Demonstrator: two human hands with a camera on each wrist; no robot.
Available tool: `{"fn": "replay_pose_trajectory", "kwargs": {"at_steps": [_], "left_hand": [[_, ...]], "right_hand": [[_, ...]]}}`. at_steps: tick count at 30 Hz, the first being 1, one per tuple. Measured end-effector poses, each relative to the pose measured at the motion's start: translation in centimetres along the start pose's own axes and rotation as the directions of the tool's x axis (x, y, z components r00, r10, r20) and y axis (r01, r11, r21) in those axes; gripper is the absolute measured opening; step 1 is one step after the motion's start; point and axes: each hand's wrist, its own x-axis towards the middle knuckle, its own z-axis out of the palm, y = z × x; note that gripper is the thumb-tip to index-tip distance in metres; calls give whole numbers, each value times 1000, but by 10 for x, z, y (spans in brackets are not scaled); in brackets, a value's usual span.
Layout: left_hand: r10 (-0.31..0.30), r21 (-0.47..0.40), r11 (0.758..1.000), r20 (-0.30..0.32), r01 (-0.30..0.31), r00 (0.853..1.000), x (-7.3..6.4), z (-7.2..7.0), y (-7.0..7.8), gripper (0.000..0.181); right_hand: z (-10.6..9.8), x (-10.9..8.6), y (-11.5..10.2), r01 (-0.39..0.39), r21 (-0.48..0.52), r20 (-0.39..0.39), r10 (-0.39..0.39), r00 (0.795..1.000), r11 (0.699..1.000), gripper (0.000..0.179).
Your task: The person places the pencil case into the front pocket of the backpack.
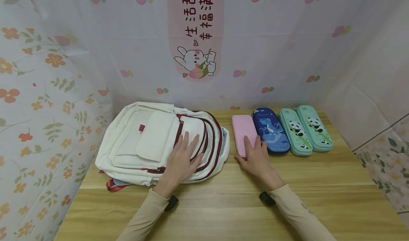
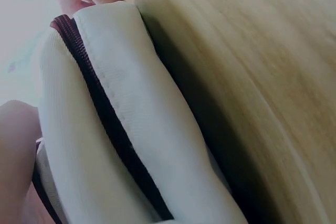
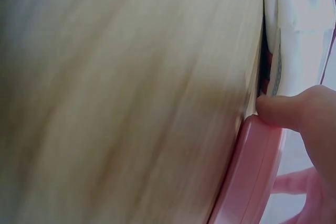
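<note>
The pink, smooth-shelled oblong pencil case (image 1: pixel 243 130) lies flat on the wood-grain table (image 1: pixel 220 212), between a cream-white cloth backpack (image 1: pixel 150 136) with dark red zips and a dark blue oblong pencil case (image 1: pixel 271 131) printed with a dinosaur; beyond that one I can see a mint-green panda-print case (image 1: pixel 295 132) and another mint-green panda-print case (image 1: pixel 314 127). From where I stand, I'd judge the pink one light and fairly stiff, unlikely to break, though its glossy surface might slide under a loose touch. The long sides near the closer end look like the best place to take it, thumb on one and fingers on the other. The right hand (image 1: pixel 257 161) has it much that way, its thumb bent against the near corner on the backpack side and its fingers reaching over the top and far edge; how firmly it grips, I can't tell. The left hand (image 1: pixel 182 159) grasps nothing, its fingers spread wide and resting over the backpack's front pocket
</note>
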Motion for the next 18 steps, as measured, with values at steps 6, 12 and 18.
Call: {"fn": "replay_pose_trajectory", "kwargs": {"at_steps": [6, 12, 18], "left_hand": [[36, -45, 998, -120, -42, 992, 2, -3, -3, 52], [82, -91, 990, -231, -106, 969, 5, -8, -6, 35], [100, -129, 982, -284, -141, 954, 9, -12, -8, 21]], "right_hand": [[0, 1, -2, -58, 21, 10, 58, 998, 998, 77], [-1, 0, -3, -159, 17, 64, 158, 985, 987, 85], [-8, -1, 0, -264, 66, 63, 260, 963, 962, 94]]}}
